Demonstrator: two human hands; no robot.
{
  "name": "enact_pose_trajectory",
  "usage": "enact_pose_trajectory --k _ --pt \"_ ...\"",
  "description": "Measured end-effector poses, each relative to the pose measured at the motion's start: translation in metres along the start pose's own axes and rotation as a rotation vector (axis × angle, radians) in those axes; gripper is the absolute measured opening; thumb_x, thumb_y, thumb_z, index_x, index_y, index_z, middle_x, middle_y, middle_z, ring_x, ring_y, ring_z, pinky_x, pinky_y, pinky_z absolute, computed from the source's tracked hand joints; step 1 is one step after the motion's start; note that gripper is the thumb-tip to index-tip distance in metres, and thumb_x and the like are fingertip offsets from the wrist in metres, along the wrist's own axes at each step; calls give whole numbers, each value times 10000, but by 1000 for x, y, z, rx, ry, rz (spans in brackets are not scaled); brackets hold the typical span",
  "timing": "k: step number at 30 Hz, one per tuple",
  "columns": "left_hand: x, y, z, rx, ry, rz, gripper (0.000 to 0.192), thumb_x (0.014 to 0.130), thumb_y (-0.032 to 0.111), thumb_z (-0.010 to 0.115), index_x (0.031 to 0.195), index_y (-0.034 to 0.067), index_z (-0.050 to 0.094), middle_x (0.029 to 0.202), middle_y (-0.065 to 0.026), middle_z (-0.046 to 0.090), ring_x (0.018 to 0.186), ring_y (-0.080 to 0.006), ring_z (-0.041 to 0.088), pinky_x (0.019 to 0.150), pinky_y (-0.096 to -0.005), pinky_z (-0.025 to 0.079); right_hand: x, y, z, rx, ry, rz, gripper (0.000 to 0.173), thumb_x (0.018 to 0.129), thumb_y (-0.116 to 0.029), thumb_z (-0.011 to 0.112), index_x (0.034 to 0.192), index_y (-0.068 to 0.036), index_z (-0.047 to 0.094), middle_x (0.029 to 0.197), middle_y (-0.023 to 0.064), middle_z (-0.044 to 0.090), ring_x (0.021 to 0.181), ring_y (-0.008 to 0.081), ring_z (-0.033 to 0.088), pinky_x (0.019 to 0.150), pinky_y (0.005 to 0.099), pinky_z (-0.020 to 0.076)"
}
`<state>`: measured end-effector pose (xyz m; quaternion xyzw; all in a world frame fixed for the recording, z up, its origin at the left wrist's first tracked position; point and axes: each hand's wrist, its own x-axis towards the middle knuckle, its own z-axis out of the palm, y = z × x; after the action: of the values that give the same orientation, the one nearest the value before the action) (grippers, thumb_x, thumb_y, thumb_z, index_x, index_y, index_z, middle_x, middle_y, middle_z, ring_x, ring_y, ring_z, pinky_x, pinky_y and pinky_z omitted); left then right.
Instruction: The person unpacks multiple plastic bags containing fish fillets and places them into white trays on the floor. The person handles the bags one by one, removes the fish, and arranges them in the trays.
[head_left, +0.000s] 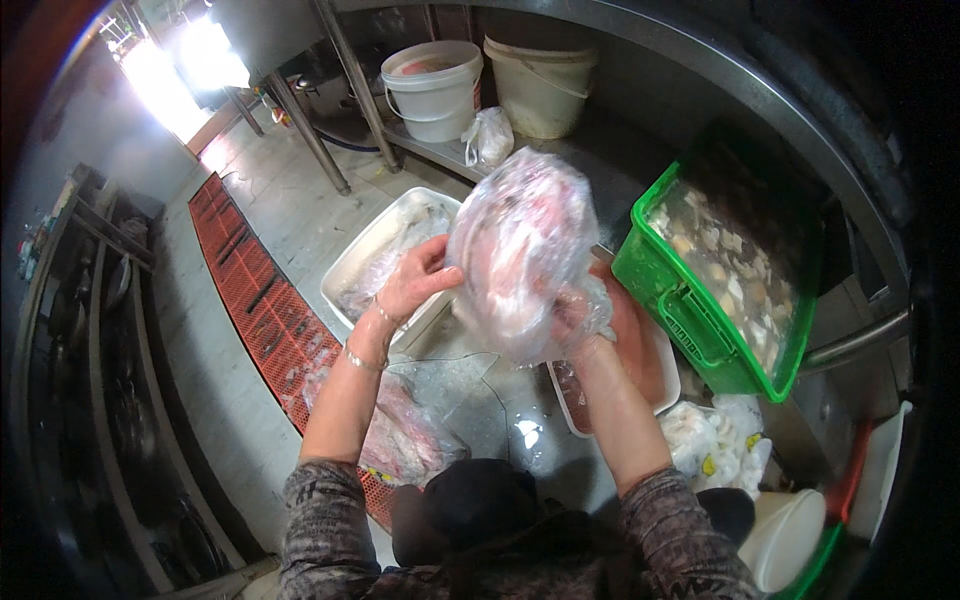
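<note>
A clear plastic bag (525, 240) of pale pink raw meat or fish is up in front of me, blurred in places. On its left side are the thumb and fingers of my left hand (416, 279), with bracelets at the wrist. My right hand (576, 319) grips the lower right of the bag, partly covered by loose plastic. Below and behind it, a white tub (346, 276) holds wet plastic-wrapped contents. A shallow white tray (670, 375) at the right contains reddish liquid and a brownish-orange piece. Another bag of pinkish meat or fish (409, 431) lies near my left forearm.
A green plastic crate (637, 255) with pale pieces in liquid stands tilted-looking at right. White plastic bags (712, 439) lie below it, near a whitish bucket (787, 536). Two buckets, one white (435, 94), one cream (540, 90), sit on a low metal shelf. Red perforated grating (251, 300) crosses the floor.
</note>
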<state>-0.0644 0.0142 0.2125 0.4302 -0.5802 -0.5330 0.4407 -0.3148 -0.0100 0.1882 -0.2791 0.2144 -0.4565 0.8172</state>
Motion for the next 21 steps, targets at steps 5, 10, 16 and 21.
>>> enact_pose_trajectory --k 5,10,16,21 --pt "-5 13 20 -347 24 -185 597 700 57 820 1230 -12 553 1103 -72 643 974 -181 619 891 -329 500 2 10 -15 -240 -84 33 677 769 -202 770 1341 -27 454 1238 92 542 1128 238 528 988 379 425" --pt "-25 28 15 -55 247 -207 406 719 81 796 1087 -6 648 950 -41 670 838 -136 619 766 -286 506 -9 -11 -51 -494 -150 228 515 852 -272 698 1279 -40 527 1179 72 582 1045 179 567 894 313 480" --pt "-37 58 -11 337 431 -202 327 721 133 783 998 -5 679 829 -20 648 735 -112 590 685 -272 491 -36 -36 -126 -1408 -693 640 292 954 -263 534 1080 -20 638 842 51 659 742 109 611 689 282 494" --pt "-38 75 -16 223 429 -105 341 725 117 789 1015 -4 657 874 -28 652 750 -121 598 690 -280 499 -28 -18 -58 -1129 -237 -21 514 951 -307 535 1382 -53 416 1292 172 527 1189 216 503 1004 346 387"
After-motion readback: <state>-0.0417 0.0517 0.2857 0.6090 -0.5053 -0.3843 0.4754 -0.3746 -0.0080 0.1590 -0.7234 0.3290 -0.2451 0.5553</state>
